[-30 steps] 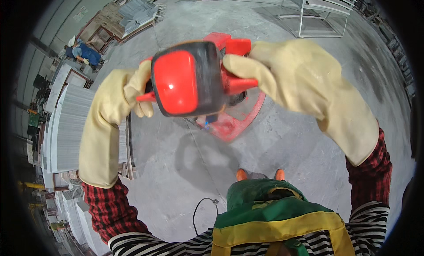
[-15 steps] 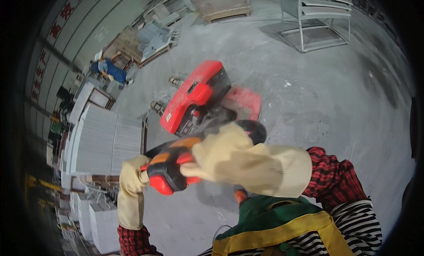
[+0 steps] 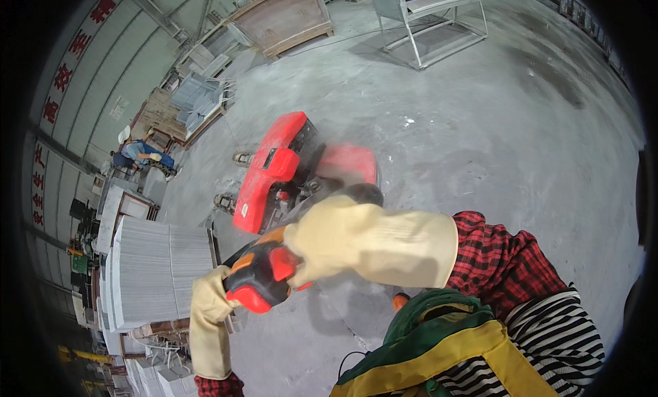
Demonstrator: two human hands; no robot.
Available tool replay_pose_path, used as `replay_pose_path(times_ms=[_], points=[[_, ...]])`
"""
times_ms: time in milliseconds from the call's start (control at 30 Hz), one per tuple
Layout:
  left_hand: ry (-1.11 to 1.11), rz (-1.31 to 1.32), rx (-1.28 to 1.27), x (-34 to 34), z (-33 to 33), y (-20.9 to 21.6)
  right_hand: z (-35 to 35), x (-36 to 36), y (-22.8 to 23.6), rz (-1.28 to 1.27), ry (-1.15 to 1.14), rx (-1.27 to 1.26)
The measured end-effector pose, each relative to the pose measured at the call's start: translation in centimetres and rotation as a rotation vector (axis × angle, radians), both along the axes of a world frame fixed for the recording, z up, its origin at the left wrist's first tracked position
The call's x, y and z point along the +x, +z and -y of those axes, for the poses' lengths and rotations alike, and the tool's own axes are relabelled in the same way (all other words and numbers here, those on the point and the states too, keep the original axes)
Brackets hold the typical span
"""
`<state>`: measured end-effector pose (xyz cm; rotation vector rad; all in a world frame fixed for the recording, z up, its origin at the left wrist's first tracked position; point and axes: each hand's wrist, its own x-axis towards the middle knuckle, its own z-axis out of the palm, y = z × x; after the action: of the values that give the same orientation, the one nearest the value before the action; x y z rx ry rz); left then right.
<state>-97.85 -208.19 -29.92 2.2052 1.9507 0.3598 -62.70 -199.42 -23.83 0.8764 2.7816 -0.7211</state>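
Observation:
A red-and-black powered pallet truck (image 3: pixel 281 164) stands on the floor in front of me. Its black control handle (image 3: pixel 241 277), with orange and red parts, reaches back toward my body. My left hand (image 3: pixel 211 311), in a cream rubber glove, is closed on the left end of the handle. From the right, my right hand (image 3: pixel 353 239), gloved alike, reaches across and closes round the other side of the handle, its fingertips beside a red control. Most of the right grip is hidden beneath that glove.
Stacked pale grey slabs (image 3: pixel 161 270) rise close on the left. Farther off, a person (image 3: pixel 140 154) in a white cap bends beside wooden crates. A wooden bin (image 3: pixel 291 20) stands at the far side, near a metal rack (image 3: pixel 435 20).
The view has swung to the right, so the truck, slabs and rack sit farther left and my left hand shows lower. Both hands stay on the handle.

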Motion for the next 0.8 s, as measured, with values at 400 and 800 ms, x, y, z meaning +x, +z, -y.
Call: replay_pose_path(times_ms=[400,800], points=[[0.128,-0.213,0.112,7.1,6.8,-7.4,3.9,3.2,-10.7,-0.091,0.054,0.067],[0.291,-0.222,0.234,21.4,9.9,-6.4,1.0,14.2,-8.0,0.020,0.260,0.232]])
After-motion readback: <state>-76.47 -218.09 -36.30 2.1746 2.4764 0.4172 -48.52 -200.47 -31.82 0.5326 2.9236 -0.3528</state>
